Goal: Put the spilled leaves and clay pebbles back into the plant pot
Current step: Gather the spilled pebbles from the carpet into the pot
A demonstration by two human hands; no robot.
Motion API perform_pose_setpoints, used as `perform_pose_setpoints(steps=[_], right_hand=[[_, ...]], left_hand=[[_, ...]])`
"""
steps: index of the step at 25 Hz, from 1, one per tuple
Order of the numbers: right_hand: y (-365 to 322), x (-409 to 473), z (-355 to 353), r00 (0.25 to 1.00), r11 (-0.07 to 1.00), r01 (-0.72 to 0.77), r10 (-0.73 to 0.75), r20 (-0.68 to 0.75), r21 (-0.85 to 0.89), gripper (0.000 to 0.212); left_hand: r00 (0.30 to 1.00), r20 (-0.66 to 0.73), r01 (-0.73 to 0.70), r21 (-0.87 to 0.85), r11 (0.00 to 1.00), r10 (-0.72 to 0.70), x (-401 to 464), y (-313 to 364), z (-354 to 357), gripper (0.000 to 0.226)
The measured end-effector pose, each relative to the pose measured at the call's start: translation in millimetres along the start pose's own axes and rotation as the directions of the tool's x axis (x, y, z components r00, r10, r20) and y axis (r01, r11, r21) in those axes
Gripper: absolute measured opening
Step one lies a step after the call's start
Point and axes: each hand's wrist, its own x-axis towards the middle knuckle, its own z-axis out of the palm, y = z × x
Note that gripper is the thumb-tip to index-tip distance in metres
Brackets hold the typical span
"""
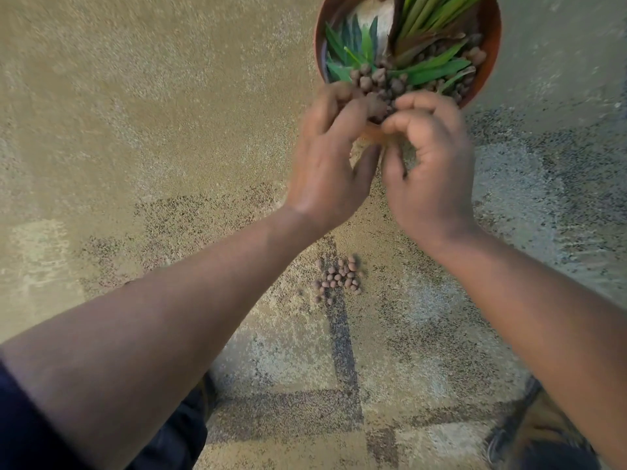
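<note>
Cupping together over the near rim of the pot, the left hand [327, 164] and the right hand [429, 164] meet edge to edge, fingers curled inward around a load of clay pebbles [376, 108] that shows in the gap between the fingertips. Both hands are therefore grasping, half-closed as a scoop rather than clenched. The step in hand looks like tipping that scoop into the terracotta plant pot [492, 35], which sits at the far right of the scene on the speckled floor [135, 130].

To do it well, the hands should carry fully past the rim before the little fingers part, so nothing drops down the outside wall. Opening slowly from the far side would let the pebbles roll onto the heap already inside, beside the green leaves [431, 67] lying across the pot's surface, without bouncing off them.

Nearer the person, well apart from the pot, a small cluster of spilled pebbles [337, 276] lies on the floor, so at least one more scoop seems needed. No loose leaves show on the floor.
</note>
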Motion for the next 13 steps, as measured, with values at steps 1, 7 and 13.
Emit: perform_pose_setpoints(steps=[1, 7, 13], right_hand=[[-2.7, -10.5, 0.9, 1.000, 1.000, 0.016, -0.016, 0.016, 0.014, 0.015], [14.4, -89.7, 19.4, 0.567, 0.877, -0.356, 0.477, 0.672, -0.322, 0.046], [30.4, -119.3, 37.8, 0.462, 0.866, -0.322, 0.497, 0.734, -0.383, 0.048]], left_hand=[[1.000, -0.001, 0.010, 0.046, 0.999, -0.010, -14.9, -3.5, 1.0, 0.033], [0.691, 0.520, 0.366, 0.348, 0.863, -0.502, -110.0, -54.7, -15.9, 0.035], [0.537, 0.683, 0.249, 0.432, 0.867, -0.495, -157.5, -64.0, -6.5, 0.068]])
